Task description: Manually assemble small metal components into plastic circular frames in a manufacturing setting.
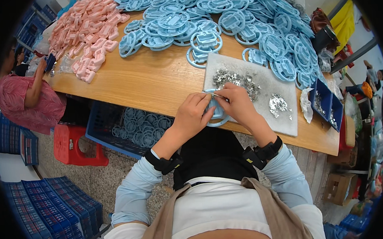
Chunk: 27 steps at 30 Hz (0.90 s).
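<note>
Close to the table's front edge, a light blue round plastic part [218, 112] with an open ring is between my hands. My left hand [192, 113] is closed on it, thumb and fingers gripping its left side. Over the part's upper edge, my right hand [238, 102] is closed in a pinch. A thin, shiny sliver shows at its fingertips, too small to name. Just beyond my right hand, a heap of small metal clips [252, 89] lies on a pale foam sheet [264, 67]. A smaller heap of bright metal pieces [278, 105] lies to its right.
Piles of blue round parts [174, 20] and pink plastic parts [95, 21] cover the table's far side. Blue trays [323, 94] with metal pieces stand right. A blue crate [102, 123] of parts and a red stool [73, 144] are left. Another person [32, 96] works far left.
</note>
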Each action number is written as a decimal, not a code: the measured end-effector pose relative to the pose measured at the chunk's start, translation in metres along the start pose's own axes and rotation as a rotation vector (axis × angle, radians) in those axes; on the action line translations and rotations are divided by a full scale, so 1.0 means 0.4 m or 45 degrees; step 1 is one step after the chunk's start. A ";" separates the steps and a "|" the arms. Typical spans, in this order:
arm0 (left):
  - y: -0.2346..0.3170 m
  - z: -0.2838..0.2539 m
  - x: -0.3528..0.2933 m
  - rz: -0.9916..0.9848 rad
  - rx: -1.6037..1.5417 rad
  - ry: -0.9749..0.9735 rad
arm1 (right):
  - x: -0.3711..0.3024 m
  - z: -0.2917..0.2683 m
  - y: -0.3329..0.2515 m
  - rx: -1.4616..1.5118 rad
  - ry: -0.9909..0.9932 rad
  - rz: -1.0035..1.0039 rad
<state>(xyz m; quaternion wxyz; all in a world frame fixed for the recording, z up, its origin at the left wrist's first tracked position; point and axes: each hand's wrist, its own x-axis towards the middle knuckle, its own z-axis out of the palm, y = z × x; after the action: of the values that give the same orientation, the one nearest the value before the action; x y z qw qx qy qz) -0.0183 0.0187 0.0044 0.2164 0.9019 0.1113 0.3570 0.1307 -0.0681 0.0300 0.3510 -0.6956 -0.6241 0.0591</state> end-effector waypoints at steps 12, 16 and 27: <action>0.006 -0.002 -0.001 -0.025 -0.012 -0.025 | -0.005 0.001 -0.002 0.307 -0.052 0.340; 0.009 -0.009 0.005 0.024 0.049 -0.095 | 0.000 0.025 0.007 0.214 0.004 0.293; 0.013 -0.026 0.000 0.046 0.100 -0.200 | 0.021 0.001 -0.011 0.205 -0.230 0.480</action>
<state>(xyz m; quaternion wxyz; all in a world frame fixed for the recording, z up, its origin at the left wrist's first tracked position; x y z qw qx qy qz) -0.0254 0.0172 0.0136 0.1823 0.9367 0.0918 0.2843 0.1286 -0.0605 0.0352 0.3308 -0.7616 -0.5051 0.2354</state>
